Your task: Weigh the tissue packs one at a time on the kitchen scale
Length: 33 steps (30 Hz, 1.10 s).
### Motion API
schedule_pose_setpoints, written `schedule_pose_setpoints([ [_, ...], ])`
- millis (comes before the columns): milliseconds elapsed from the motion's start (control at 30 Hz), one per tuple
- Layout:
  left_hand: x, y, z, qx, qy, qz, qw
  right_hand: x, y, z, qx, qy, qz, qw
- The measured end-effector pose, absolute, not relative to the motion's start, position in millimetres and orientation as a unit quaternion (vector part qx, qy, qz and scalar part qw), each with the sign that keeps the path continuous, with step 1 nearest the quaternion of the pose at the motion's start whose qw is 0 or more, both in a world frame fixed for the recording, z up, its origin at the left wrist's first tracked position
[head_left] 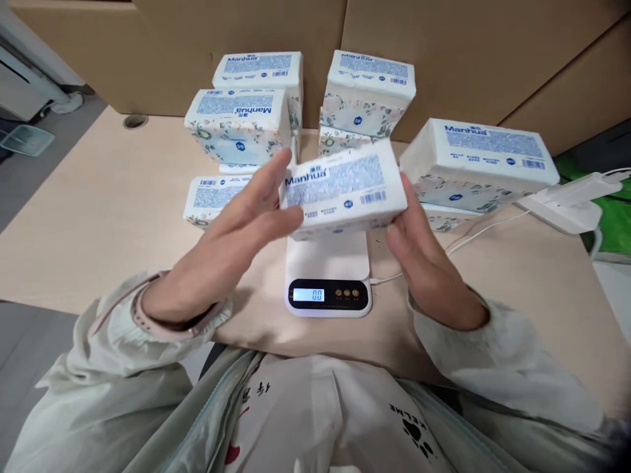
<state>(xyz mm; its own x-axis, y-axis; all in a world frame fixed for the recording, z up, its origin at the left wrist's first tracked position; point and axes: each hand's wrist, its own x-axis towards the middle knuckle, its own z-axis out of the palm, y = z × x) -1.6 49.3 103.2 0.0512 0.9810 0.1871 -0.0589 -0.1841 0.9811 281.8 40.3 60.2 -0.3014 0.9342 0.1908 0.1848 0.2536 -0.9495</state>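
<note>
A white and blue tissue pack marked "Manhua" is held between my two hands. It hangs slightly tilted above a white kitchen scale, whose lit display reads 0.0. My left hand grips the pack's left end, with the thumb at its front edge and the fingers at its side. At the right end, my right hand has its fingers and thumb pressed to the side and lower corner. The pack hides the far part of the scale's plate.
Stacked tissue packs stand behind on the left, in the middle and on the right. Cardboard boxes line the table's back edge. A white cable runs from the scale to a power strip at the right.
</note>
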Motion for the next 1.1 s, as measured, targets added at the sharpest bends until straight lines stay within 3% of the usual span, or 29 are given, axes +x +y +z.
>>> schedule_pose_setpoints([
  [100,-3.8,24.4,103.2,0.577,0.425,0.455,0.529,284.2,15.7,39.1,-0.432,-0.657,0.465,0.407],
  [233,-1.1,19.8,81.4,0.658,0.422,0.444,0.439,286.4,4.2,10.8,-0.455,-0.642,0.443,0.430],
  [433,2.5,18.6,21.5,0.631,0.385,0.537,0.407,291.1,4.7,-11.5,-0.467,-0.548,0.334,0.608],
  [533,0.6,18.5,3.5,0.651,0.350,0.532,0.413,290.3,5.6,-8.9,-0.481,-0.486,0.335,0.648],
  [1100,-1.7,14.8,5.7,0.635,0.338,0.507,0.475,294.7,-4.7,-1.1,-0.488,-0.540,0.323,0.605],
])
